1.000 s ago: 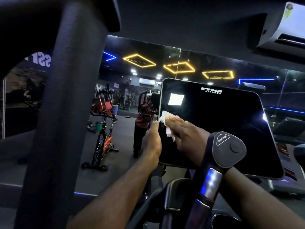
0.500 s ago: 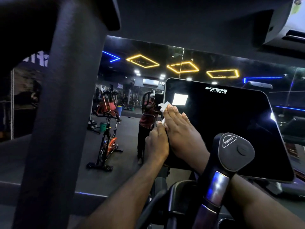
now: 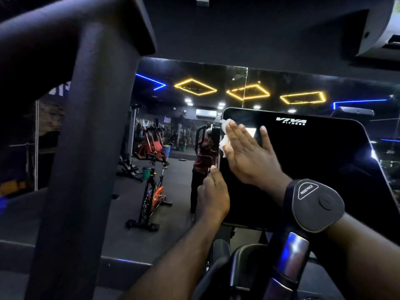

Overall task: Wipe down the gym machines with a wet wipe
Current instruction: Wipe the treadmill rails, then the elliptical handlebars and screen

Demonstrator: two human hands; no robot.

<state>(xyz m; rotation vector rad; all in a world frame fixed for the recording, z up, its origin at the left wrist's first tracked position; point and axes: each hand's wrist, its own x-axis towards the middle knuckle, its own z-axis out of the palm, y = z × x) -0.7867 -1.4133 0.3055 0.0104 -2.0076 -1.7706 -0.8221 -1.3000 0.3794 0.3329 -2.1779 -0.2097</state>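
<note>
The right hand, fingers flat, presses the crumpled white wet wipe against the glossy black console screen; the left hand, fingers curled, grips its edge, likely to steady it.

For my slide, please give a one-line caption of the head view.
Right hand presses a white wipe flat on the console screen near its top-left corner; left hand grips the screen's left edge.

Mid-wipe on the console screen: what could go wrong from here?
The wet wipe sits at the screen edge, only partly under the right hand; it may slip off. The left hand grips the screen's left edge, so that strip could stay unwiped. The right forearm passes behind the resistance knob and might bump it.
</note>
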